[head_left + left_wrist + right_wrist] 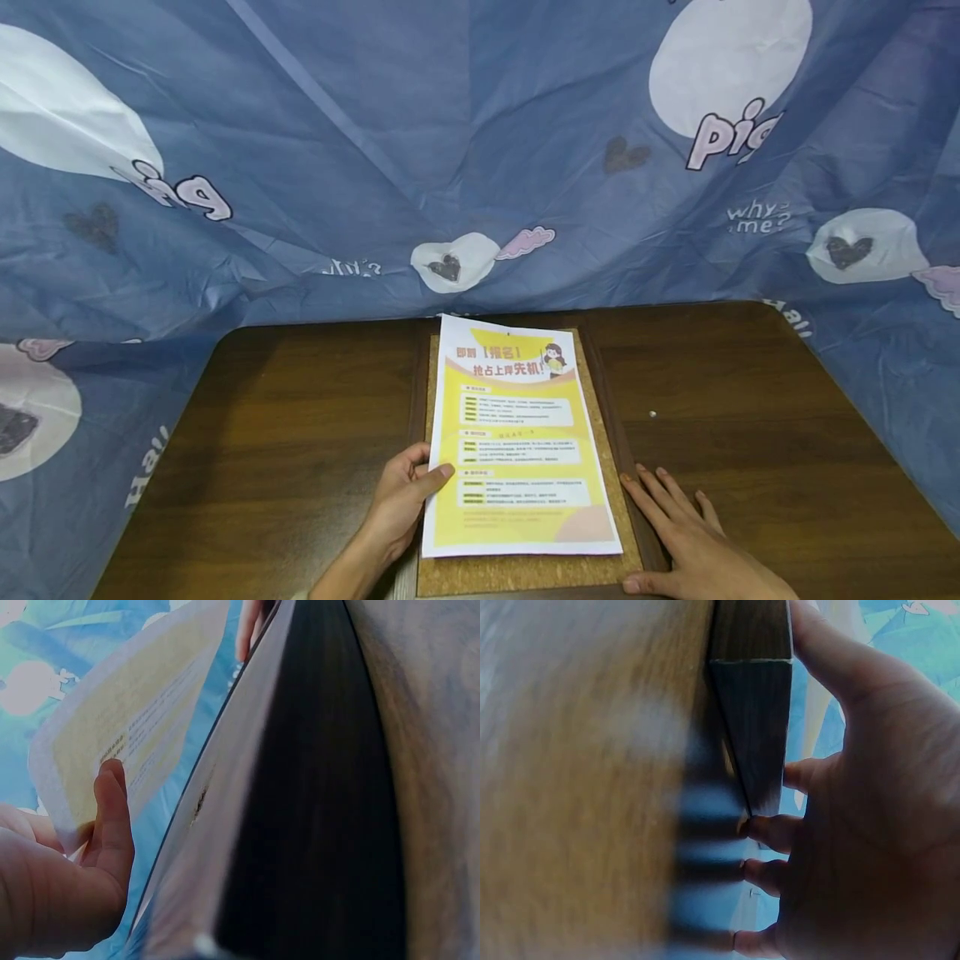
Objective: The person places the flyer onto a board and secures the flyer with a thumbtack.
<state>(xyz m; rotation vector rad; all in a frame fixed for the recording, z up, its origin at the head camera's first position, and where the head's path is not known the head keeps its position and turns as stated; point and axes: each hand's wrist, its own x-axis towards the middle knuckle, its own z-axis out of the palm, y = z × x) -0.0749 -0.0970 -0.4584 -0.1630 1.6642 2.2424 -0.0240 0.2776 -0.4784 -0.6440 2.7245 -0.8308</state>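
My left hand [401, 496] pinches a yellow printed flyer [517, 533] by its left edge, thumb on the printed face and fingers behind. Under the flyer lies a cork board [525, 577] with a dark wooden frame [611, 396], flat on the table. In the left wrist view, the flyer [169, 712] stands apart from the frame at that edge. A small dark dot shows near the flyer's top edge; I cannot tell what it is. My right hand [693, 529] rests at the frame's lower right with spread fingers; its fingertips touch the frame and tabletop [577, 825].
A brown wooden table [750, 392] carries the board. Right of the board lies a tiny shiny object [652, 413], like a pushpin. Behind the table hangs a blue printed cloth [360, 175], which also falls at both sides.
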